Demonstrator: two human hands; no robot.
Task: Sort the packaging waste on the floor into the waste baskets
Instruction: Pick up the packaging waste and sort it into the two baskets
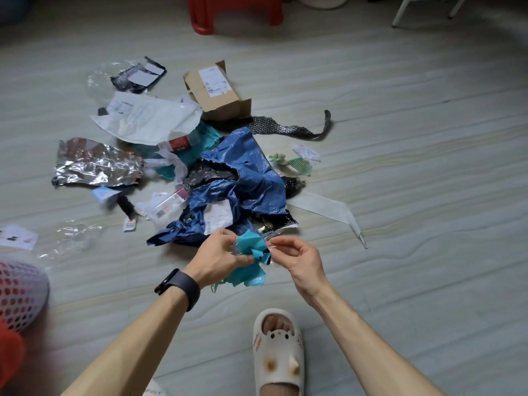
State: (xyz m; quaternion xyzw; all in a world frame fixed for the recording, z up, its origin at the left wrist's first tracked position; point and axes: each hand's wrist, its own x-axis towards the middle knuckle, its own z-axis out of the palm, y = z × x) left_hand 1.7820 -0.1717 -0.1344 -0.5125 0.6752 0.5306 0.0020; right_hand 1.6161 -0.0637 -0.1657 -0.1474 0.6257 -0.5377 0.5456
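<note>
Head view: left hand (217, 255) grips teal wrapper (253, 245), right hand (300, 258) pinches its edge; mesh basket (20, 292) lies leftward.

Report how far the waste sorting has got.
Done: little that shows; the mesh basket at the left edge is only partly in view. In hand: left hand and right hand hold a crumpled teal wrapper. Left: a big pile, including the blue bag, cardboard box, silver foil and white mailer.
</note>
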